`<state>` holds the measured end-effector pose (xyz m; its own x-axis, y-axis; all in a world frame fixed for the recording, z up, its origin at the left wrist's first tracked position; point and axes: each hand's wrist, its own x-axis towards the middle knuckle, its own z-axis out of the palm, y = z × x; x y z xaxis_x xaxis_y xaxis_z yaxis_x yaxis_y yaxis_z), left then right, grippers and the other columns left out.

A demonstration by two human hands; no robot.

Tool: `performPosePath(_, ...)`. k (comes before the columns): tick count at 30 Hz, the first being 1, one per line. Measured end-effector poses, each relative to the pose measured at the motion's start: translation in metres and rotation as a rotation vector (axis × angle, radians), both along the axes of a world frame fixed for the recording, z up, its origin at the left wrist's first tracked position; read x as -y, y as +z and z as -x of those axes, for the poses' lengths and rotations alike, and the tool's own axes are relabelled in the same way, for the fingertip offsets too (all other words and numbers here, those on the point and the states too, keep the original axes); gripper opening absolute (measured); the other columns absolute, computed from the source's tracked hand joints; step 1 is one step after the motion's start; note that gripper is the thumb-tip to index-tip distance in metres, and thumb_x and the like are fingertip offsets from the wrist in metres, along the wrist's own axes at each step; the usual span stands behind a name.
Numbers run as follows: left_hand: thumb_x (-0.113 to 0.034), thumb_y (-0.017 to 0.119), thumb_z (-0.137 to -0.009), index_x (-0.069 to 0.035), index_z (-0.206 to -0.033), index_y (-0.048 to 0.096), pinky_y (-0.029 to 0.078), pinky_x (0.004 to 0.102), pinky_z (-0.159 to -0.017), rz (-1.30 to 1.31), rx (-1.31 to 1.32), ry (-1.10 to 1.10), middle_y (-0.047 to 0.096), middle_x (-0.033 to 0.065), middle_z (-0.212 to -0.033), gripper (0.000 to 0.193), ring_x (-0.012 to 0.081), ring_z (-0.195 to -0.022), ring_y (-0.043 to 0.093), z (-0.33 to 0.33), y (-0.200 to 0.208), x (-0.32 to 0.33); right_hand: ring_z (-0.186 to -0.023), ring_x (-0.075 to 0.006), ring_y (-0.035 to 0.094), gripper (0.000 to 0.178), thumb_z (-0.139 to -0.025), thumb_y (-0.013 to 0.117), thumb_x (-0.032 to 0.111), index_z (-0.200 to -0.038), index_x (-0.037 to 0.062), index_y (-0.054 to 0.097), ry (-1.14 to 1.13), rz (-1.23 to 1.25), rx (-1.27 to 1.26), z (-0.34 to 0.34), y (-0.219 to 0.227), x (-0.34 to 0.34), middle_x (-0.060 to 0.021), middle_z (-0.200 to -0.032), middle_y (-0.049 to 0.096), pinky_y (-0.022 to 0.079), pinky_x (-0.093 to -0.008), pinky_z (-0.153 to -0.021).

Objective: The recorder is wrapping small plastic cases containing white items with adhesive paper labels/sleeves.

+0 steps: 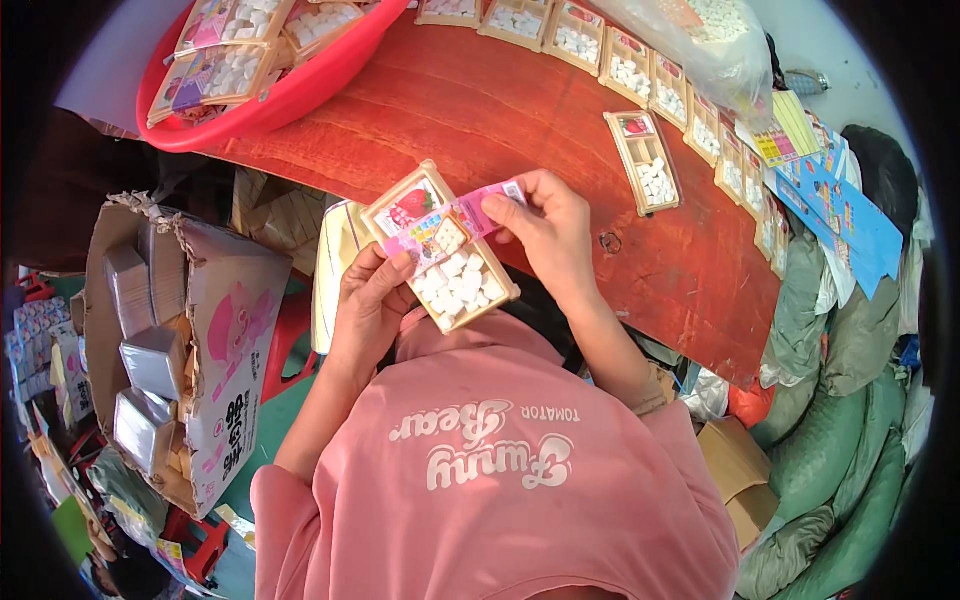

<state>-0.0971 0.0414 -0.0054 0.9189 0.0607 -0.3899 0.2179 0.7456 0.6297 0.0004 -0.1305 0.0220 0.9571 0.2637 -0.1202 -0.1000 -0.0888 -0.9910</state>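
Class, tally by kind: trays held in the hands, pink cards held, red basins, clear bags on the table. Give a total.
Held tray: 1
Held pink card: 1
Red basin: 1
Clear bag: 1
Total: 4

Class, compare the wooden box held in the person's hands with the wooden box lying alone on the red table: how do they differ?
The held box is up off the table in the left hand; the lone box lies flat on the red table. The held box has a pink card across it, pinched by the right hand; the lone box has none. Both are shallow wooden trays with white pieces and a red picture.
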Motion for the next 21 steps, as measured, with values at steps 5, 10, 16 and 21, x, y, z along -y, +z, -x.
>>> performPosePath(5,-0.014,0.058,-0.088,-0.002,-0.124,0.045,0.050,0.0386,-0.091,0.326,0.114,-0.056,0.058,0.0111,-0.116,0.040,0.0227,-0.104,0.060,-0.009,-0.005,0.001,-0.068,-0.0093,0.061,0.015,-0.088,0.061,0.012,-0.091,-0.0018,0.060,0.118,-0.260,-0.323,0.000,-0.007,-0.014,-0.0061,-0.083,0.064,0.048,-0.0203,-0.055)
performPosePath(10,-0.018,0.062,-0.085,-0.001,-0.123,0.046,0.051,0.0384,-0.089,0.489,0.082,-0.127,0.059,0.0125,-0.112,0.044,0.0236,-0.101,0.061,-0.009,-0.021,0.001,-0.065,-0.0075,0.059,0.020,-0.088,0.062,0.019,-0.090,0.0000,0.062,0.240,-0.370,-0.496,0.009,-0.002,-0.024,-0.0026,-0.077,0.062,0.046,-0.0196,-0.054)
performPosePath(16,-0.018,0.062,-0.085,0.001,-0.112,0.052,0.053,0.0323,-0.075,0.547,0.045,-0.173,0.060,0.0134,-0.099,0.034,0.0213,-0.085,0.061,-0.008,-0.035,-0.006,-0.059,-0.0055,0.055,0.033,-0.079,0.072,0.030,-0.090,0.0016,0.062,0.325,-0.123,-0.358,0.003,0.013,-0.028,-0.0011,-0.070,0.061,0.041,-0.0183,-0.049)
performPosePath(21,-0.029,0.058,-0.086,-0.003,-0.102,0.055,0.050,0.0278,-0.049,0.400,-0.030,-0.187,0.056,0.0106,-0.075,0.031,0.0176,-0.056,0.055,-0.011,-0.017,-0.007,-0.058,-0.0065,0.054,0.040,-0.071,0.078,0.030,-0.092,0.0034,0.056,0.323,-0.040,-0.366,0.001,0.014,-0.037,-0.0017,-0.072,0.060,0.039,-0.0195,-0.046)
